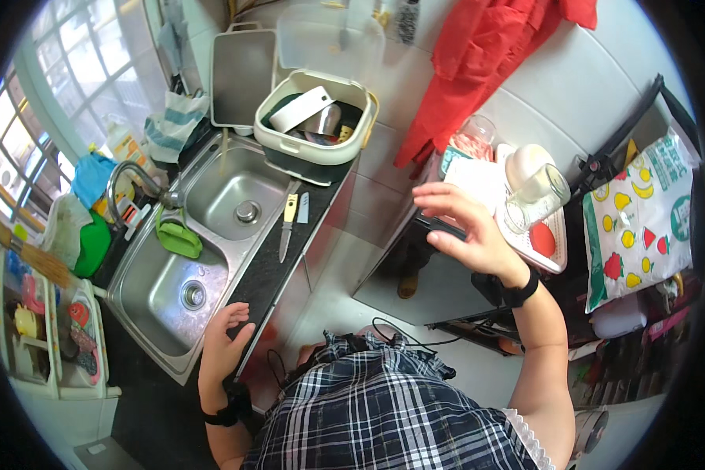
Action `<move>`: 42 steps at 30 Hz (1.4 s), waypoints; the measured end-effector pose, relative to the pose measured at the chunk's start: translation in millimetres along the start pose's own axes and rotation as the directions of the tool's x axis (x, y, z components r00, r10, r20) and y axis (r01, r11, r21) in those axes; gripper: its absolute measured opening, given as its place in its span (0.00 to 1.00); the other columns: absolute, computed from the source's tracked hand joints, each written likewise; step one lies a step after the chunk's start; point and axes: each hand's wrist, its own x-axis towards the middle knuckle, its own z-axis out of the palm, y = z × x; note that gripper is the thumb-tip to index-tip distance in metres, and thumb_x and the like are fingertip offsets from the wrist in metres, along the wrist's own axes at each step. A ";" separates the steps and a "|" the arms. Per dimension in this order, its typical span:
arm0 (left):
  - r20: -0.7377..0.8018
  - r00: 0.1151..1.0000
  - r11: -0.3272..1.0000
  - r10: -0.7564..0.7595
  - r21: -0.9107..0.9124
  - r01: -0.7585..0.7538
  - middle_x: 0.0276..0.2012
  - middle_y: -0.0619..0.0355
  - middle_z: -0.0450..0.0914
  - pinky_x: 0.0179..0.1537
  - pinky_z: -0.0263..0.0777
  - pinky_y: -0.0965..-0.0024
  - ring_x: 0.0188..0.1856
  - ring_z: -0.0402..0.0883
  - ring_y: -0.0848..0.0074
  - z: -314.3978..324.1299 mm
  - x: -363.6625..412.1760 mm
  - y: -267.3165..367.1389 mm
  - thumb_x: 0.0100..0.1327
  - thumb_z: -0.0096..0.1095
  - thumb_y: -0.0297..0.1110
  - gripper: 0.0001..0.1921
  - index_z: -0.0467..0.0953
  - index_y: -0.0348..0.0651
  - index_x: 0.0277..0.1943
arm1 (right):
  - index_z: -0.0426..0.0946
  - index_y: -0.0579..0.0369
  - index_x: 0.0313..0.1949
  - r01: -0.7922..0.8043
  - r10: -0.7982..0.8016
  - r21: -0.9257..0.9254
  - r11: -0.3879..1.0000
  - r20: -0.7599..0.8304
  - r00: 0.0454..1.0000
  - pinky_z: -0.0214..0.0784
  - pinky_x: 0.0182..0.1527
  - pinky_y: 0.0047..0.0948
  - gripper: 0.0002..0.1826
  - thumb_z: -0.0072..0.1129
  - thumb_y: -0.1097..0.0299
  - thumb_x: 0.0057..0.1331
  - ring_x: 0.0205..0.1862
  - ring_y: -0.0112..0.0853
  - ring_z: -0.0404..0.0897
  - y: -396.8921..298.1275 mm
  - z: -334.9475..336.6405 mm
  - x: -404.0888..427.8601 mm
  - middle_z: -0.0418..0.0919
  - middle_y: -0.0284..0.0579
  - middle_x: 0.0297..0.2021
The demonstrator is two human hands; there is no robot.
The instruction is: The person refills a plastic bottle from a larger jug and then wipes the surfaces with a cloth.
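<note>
My left hand [227, 341] hangs by the edge of the dark counter [259, 276], near the lower bowl of the steel double sink [164, 299], fingers apart and holding nothing. My right hand [467, 229] is raised on the other side, palm turned inward and empty, close to a white plastic rack [555, 261] with a glass jar [537, 197] and a red lid [542, 239]. A knife with a pale yellow handle [290, 214] lies on the counter beside a light blue blade cover [303, 208]. A green strap-like holder [178, 238] hangs at the faucet [172, 198].
A lidded-type tub [311, 154] holding utensils stands beyond the sink, beside an upright grey tray [244, 76]. A red cloth [464, 64] hangs on the wall. A fruit-print bag [640, 217] is at right, and a white shelf rack [53, 335] at left. A cable [411, 338] crosses below.
</note>
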 end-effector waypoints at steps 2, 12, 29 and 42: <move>0.033 0.999 1.000 0.009 -0.004 -0.009 0.42 0.53 0.77 0.48 0.68 0.72 0.45 0.76 0.73 17.4 7.8 7.5 0.53 0.61 0.22 0.17 0.73 0.37 0.48 | 0.72 0.56 0.51 -0.017 0.017 -0.019 1.000 -0.019 1.000 0.67 0.50 0.31 0.20 0.59 0.67 0.58 0.53 0.36 0.70 0.4 -11.0 -27.1 0.68 0.47 0.54; 0.260 0.958 0.993 0.117 -0.031 -0.113 0.43 0.53 0.77 0.46 0.69 0.72 0.44 0.77 0.72 145.4 31.6 50.2 0.55 0.63 0.27 0.18 0.72 0.36 0.49 | 0.74 0.62 0.46 -0.122 0.125 0.029 0.992 -0.168 0.978 0.63 0.54 0.34 0.20 0.60 0.73 0.52 0.50 0.40 0.74 4.6 -57.2 -156.8 0.74 0.52 0.48; 0.357 0.928 0.981 0.103 0.116 -0.154 0.44 0.53 0.76 0.48 0.69 0.69 0.45 0.76 0.70 230.6 20.0 109.1 0.57 0.62 0.33 0.18 0.72 0.38 0.49 | 0.76 0.63 0.43 -0.248 0.294 0.226 0.942 -0.199 0.935 0.66 0.51 0.32 0.17 0.60 0.74 0.51 0.46 0.39 0.76 38.7 -86.4 -243.3 0.78 0.50 0.42; 0.302 0.923 0.919 0.238 0.238 -0.314 0.42 0.51 0.75 0.45 0.70 0.68 0.43 0.76 0.67 161.3 52.9 116.7 0.56 0.62 0.32 0.17 0.72 0.39 0.49 | 0.76 0.63 0.43 -0.189 0.214 0.271 0.944 -0.066 0.975 0.66 0.51 0.32 0.16 0.59 0.75 0.52 0.46 0.38 0.77 46.5 -59.2 -171.2 0.79 0.50 0.41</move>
